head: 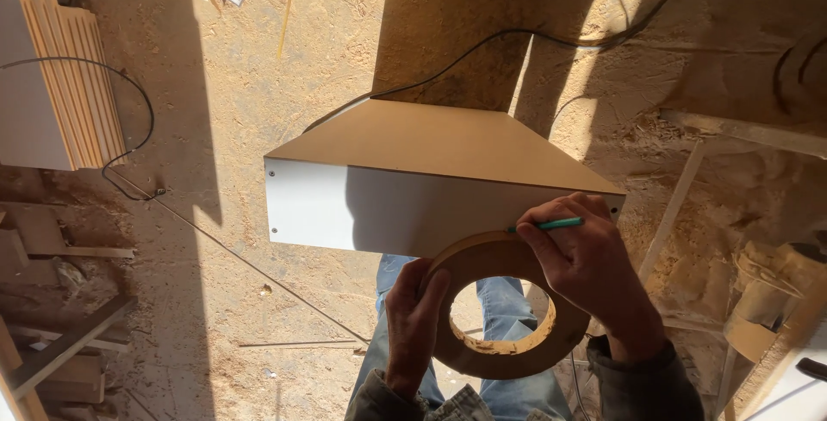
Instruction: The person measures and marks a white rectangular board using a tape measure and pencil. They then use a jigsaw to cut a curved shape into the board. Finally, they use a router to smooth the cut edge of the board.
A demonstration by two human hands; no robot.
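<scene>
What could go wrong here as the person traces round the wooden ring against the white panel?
The left hand alone steadies the wooden ring against the white panel, so it might slip and spoil the line. The right hand holds the green pencil near the panel's top edge, where the tip could run off. The black cable on the sawdust floor could trip someone.

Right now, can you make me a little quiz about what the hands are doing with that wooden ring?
1. True or false: the left hand grips the ring.
2. What does the right hand hold: A) a hammer, B) a green pencil, C) a saw?
3. What does the ring lean against?

Key:
1. True.
2. B.
3. The white face of the box.
</scene>
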